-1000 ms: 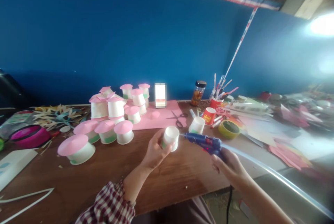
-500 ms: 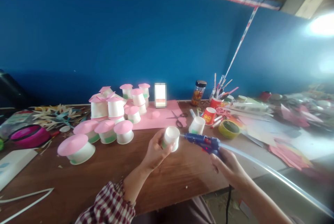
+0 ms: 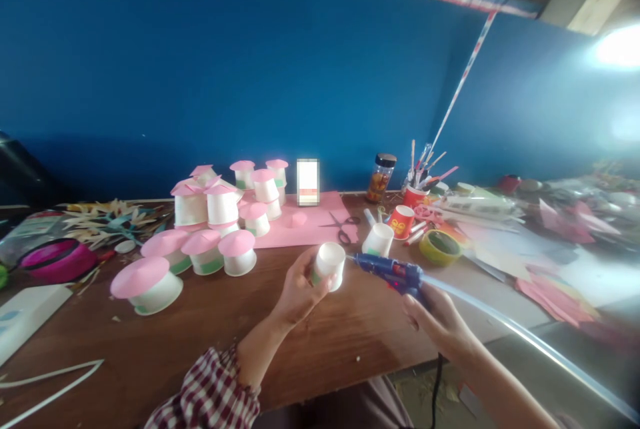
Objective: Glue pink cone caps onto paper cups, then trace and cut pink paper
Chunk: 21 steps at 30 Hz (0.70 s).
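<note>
A white paper cup (image 3: 330,262) with a green patch is gripped in my left hand (image 3: 299,290), held above the brown table. My right hand (image 3: 433,312) is closed round the handle of a blue hot glue gun (image 3: 387,269), from whose back runs a long clear glue stick (image 3: 525,329). The gun's nozzle points left, at the rim of the held cup; whether it touches I cannot tell. Just behind the gun stands another white paper cup (image 3: 379,240). To the left are several white cups topped with pink paper cones (image 3: 237,242).
Scissors (image 3: 343,225) lie on a pink paper sheet (image 3: 320,209). Behind to the right stand a jar (image 3: 381,179), a red cup (image 3: 401,222) and a yellow tape roll (image 3: 440,245). Paper sheets (image 3: 500,249) spread over the right side. At the left are a magenta case (image 3: 57,260) and a white box (image 3: 30,315).
</note>
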{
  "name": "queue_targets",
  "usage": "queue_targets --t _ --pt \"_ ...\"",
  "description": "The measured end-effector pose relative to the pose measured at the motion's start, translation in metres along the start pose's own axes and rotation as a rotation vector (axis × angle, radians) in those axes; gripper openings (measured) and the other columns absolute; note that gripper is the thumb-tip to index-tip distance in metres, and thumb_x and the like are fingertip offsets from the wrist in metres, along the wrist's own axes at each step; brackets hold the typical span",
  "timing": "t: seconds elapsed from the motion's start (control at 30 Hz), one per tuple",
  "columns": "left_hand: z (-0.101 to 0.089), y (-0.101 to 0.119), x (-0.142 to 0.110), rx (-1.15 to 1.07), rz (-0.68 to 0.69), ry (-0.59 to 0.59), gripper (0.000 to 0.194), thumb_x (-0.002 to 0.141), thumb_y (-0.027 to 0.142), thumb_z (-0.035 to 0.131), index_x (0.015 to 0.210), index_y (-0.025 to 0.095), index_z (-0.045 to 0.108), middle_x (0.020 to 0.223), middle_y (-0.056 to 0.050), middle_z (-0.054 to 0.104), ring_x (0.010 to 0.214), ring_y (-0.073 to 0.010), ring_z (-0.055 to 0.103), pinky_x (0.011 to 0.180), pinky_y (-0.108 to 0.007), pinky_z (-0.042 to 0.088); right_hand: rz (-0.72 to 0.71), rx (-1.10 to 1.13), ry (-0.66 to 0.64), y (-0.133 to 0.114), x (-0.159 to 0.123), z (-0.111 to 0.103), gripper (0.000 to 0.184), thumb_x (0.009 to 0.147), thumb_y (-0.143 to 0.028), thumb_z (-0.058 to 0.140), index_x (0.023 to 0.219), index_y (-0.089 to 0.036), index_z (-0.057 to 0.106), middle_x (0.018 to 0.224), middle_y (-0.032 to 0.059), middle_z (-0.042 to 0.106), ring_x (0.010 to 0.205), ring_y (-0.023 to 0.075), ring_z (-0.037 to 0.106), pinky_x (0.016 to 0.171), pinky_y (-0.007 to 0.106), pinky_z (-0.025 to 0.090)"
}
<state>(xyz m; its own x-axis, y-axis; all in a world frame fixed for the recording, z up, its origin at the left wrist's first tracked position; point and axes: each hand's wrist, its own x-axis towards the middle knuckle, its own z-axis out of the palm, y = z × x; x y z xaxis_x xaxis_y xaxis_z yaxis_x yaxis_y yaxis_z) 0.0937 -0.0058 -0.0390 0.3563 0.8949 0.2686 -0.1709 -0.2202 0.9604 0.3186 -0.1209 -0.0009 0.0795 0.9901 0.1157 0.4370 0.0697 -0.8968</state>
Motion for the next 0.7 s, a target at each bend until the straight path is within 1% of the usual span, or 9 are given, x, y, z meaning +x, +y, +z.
queue_targets --t 0.23,0.47,0.7 --pt "0.001 0.002 0.001 -0.005 -0.005 -0.004 0.046 0.073 0.026 0.071 0.116 0.018 0.056 0.109 -0.009 0.064 0.099 -0.0222 0.06 0.085 -0.034 0.05 0.0 -0.09 -0.057 0.01 -0.001 -0.005 0.032 0.089 -0.048 0.045 0.077 -0.019 0.045 0.056 -0.0036 0.045 0.049 0.0099 0.042 0.044 0.023 0.034" --pt "0.0 0.0 0.001 0.003 0.004 0.007 0.047 0.073 0.026 0.071 0.116 0.017 0.056 0.11 -0.009 0.064 0.1 -0.0225 0.059 0.087 -0.034 0.049 0.029 -0.169 -0.02 0.006 -0.002 -0.005 0.026 0.084 -0.042 0.051 0.076 -0.019 0.046 0.057 -0.0036 0.045 0.051 0.0108 0.041 0.046 0.023 0.033" --pt "0.001 0.001 0.001 0.028 0.007 0.012 0.048 0.072 0.026 0.07 0.117 0.017 0.056 0.112 -0.01 0.064 0.102 -0.0235 0.059 0.088 -0.035 0.049 -0.015 -0.259 0.003 -0.002 -0.001 -0.005 0.018 0.083 -0.036 0.051 0.077 -0.019 0.049 0.063 -0.0013 0.051 0.056 0.0132 0.045 0.051 0.025 0.039"
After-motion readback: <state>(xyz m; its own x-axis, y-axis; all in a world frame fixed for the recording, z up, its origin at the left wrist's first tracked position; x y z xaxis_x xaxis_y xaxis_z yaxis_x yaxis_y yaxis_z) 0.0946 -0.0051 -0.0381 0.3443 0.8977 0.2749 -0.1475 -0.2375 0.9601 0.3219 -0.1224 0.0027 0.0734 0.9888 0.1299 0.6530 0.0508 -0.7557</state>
